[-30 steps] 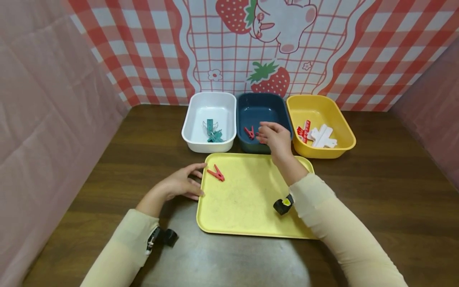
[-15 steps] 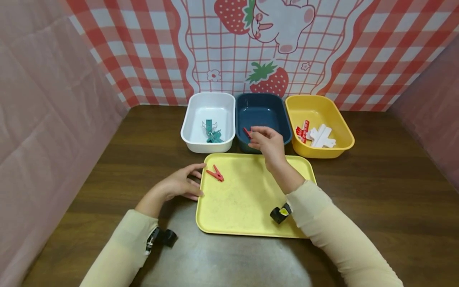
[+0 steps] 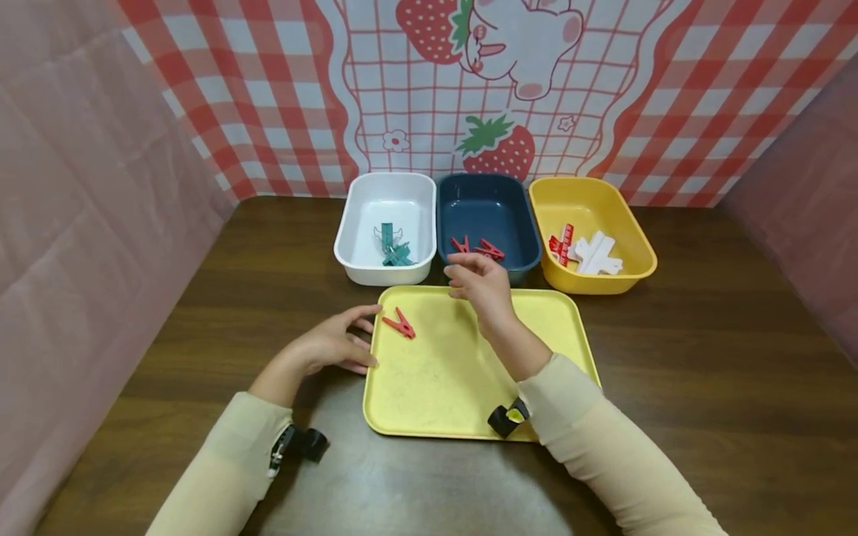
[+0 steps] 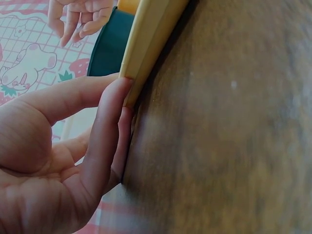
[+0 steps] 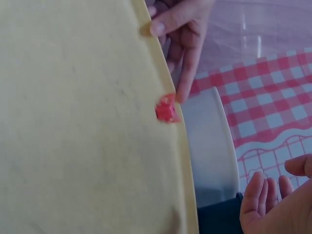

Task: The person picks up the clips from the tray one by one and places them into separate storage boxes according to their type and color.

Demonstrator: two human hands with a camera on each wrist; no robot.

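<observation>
My left hand [image 3: 330, 342] rests beside the yellow tray [image 3: 469, 402], its thumb and fingertips touching the left edge. In the left wrist view those fingers [image 4: 107, 122] are spread along the tray's side. My right hand [image 3: 489, 290] holds nothing; it hovers over the tray's far edge, just in front of the dark blue bin [image 3: 485, 212]. Inside that bin lie red clothespins [image 3: 489, 249], partly hidden by its front wall and my hand. One red clothespin [image 3: 400, 323] lies on the tray's far left corner. The right wrist view shows this clothespin [image 5: 167, 109] end-on, near the left fingertips.
Left of the dark bin stands a white bin [image 3: 385, 272] holding green clips [image 3: 395, 249]. On its right is a yellow bin [image 3: 593, 283] with a red clip [image 3: 564, 244] and white clips [image 3: 596, 254]. A checked cloth [image 3: 281, 97] hangs behind the brown table [image 3: 704, 357].
My right hand has come back and left from the dark bin to above the tray. A second red clothespin now shows in that bin. My left hand has stayed at the tray.
</observation>
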